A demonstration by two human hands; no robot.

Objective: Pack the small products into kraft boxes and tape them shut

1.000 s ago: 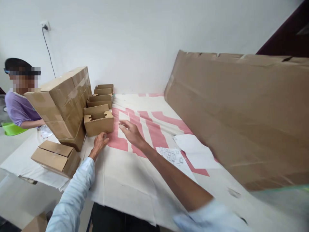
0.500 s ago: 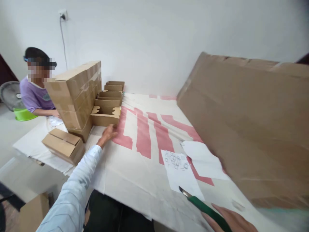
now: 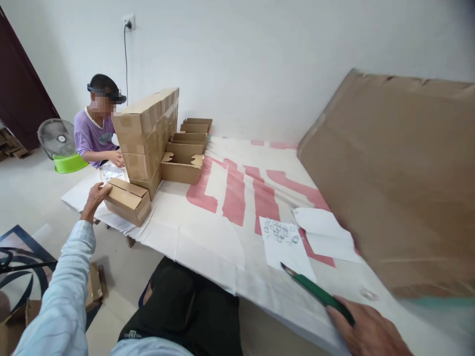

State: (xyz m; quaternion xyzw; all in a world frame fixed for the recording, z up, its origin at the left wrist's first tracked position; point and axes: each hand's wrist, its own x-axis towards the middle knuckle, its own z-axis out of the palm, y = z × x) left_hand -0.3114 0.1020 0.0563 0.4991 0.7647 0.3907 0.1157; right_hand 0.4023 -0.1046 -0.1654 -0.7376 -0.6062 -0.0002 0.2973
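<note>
At the left end of a small closed cardboard box is my left hand, its fingers bent against the box's edge. The box lies flat on the cloth-covered table in front of a taller stack of cartons. My right hand, at the lower right, is wrapped round the green handle of a knife. Its short metal blade points up and left over a sheet of paper with pen marks. A second, folded white paper lies just beyond.
Taped cartons are stacked on the table, with open cardboard boxes in a row beside them. A large cardboard panel stands at right. A person in a purple shirt sits behind the stack. A fan stands on the floor.
My left hand has moved left from beside the open boxes to the small closed box. My right hand still holds the knife. The view has swung left.
</note>
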